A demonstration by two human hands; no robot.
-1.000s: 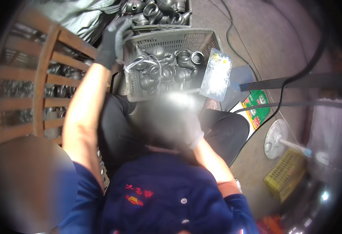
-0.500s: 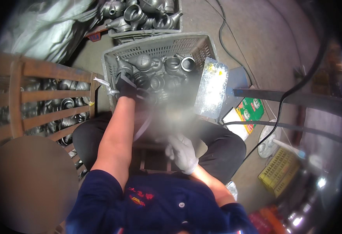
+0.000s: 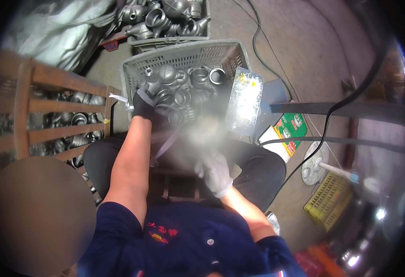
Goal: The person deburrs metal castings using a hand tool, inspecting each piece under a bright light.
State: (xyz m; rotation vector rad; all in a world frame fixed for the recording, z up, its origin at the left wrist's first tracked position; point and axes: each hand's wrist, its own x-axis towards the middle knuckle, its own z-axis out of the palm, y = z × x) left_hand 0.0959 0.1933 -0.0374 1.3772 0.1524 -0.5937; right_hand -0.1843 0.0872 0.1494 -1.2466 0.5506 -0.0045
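My left hand (image 3: 143,102), in a dark glove with a grey edge, reaches into the left side of a grey plastic crate (image 3: 184,46). Its fingers close on a grey metal casting (image 3: 153,83), partly hidden by the glove. Around it lie several similar castings (image 3: 201,77) with round openings. My right hand (image 3: 216,175) wears a whitish glove and sits lower, above my lap. Its fingers look curled, but a pale grey blur covers their tips and whatever they hold. A thin pale strap (image 3: 169,142) hangs between the two hands.
Behind stands another crate (image 3: 165,42) of castings; at left, a rusty slatted metal frame (image 3: 50,108) holds more. A shiny metal plate (image 3: 245,101) leans at the crate's right. Black cables (image 3: 334,120), a grey bar (image 3: 336,111) and a yellow basket (image 3: 328,198) lie rightward.
The whole view has shifted slightly. My left hand has turned a little, and the casting at its fingers shows more clearly. My right hand stays nearly in place.
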